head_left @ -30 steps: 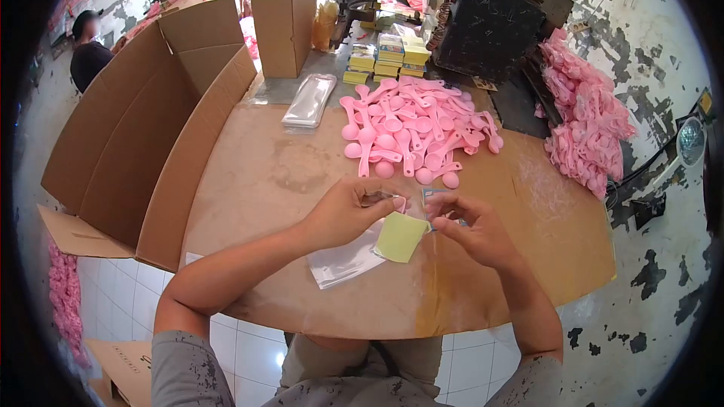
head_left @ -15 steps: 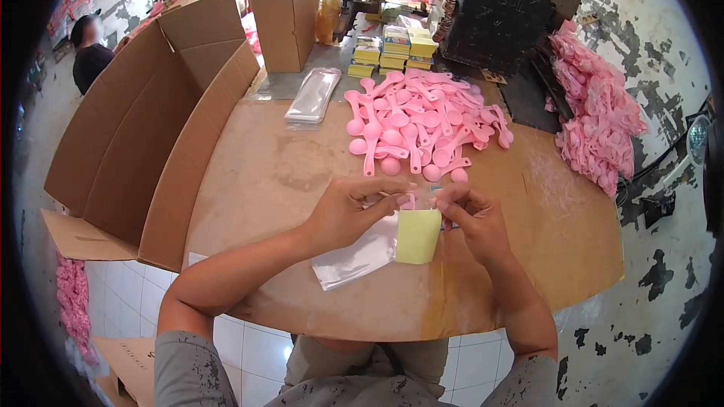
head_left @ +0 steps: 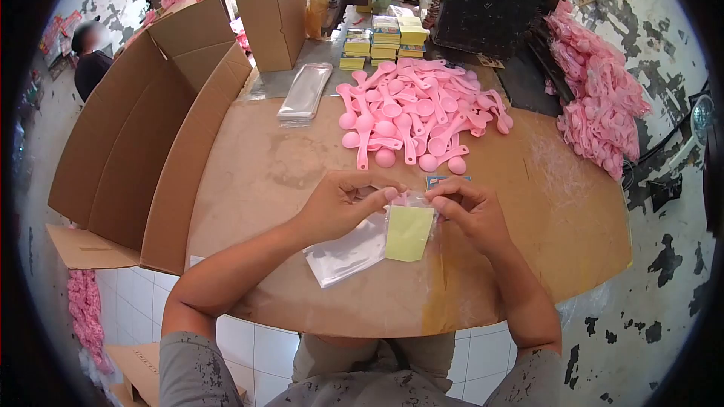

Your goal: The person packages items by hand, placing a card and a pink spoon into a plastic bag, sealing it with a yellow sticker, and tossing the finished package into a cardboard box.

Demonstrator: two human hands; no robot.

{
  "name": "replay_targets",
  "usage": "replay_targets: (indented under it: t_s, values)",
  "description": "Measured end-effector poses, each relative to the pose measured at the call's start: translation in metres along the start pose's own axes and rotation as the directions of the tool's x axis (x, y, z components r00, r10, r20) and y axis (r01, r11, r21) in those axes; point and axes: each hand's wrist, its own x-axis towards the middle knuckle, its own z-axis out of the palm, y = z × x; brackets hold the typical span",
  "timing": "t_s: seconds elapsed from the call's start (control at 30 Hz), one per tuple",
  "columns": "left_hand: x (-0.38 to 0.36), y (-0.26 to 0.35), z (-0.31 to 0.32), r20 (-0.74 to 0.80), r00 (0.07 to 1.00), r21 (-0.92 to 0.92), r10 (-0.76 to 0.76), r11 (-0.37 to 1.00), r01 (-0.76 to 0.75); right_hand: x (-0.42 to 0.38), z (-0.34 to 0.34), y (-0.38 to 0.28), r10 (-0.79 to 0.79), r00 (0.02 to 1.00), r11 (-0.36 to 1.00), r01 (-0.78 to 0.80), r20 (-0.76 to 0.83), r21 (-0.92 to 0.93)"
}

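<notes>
My left hand [head_left: 353,200] pinches the upper left edge of a small clear bag. Inside the bag is a yellow-green card [head_left: 409,233], and something pink shows above the card between my hands. My right hand [head_left: 469,215] pinches the bag's upper right edge. Flat on the cardboard below my left hand lies a stack of clear bags [head_left: 343,256]. A blue printed card [head_left: 448,180] is partly visible just behind my right fingers. Beyond my hands is a heap of pink spoons [head_left: 407,117].
A large open carton [head_left: 188,143] stands at the left, with another box [head_left: 273,19] behind. More clear bags [head_left: 305,94] and stacked cards [head_left: 384,39] are at the back. Bagged pink items [head_left: 596,98] pile up at the right. Other people are in the background.
Both hands have shifted slightly left with the bag and card. The clear bag's upper part now shows between my fingers. The view has shifted a little.
</notes>
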Motion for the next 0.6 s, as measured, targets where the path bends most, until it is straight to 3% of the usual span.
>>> replay_targets:
  t_s: [0.23,0.43,0.53,0.6]
  values:
    - [0.002,-0.003,0.002,0.024,0.999,-0.083,-0.036,0.996,0.037,-0.001,0.000,-0.001,0.045,0.999,0.998,-0.046,-0.029,-0.038]
    - [0.003,-0.002,-0.001,0.025,0.999,-0.029,-0.039,0.999,0.040,0.000,-0.001,0.004,0.002,0.999,0.995,-0.006,-0.039,-0.101]
    - [0.003,-0.003,-0.002,0.011,0.999,-0.025,-0.050,0.998,0.051,-0.003,0.004,-0.002,-0.121,0.993,0.986,0.121,0.003,-0.114]
    - [0.004,0.001,-0.003,0.009,0.999,0.011,-0.036,0.999,0.036,-0.007,0.007,-0.012,-0.035,0.996,0.986,0.048,0.084,-0.162]
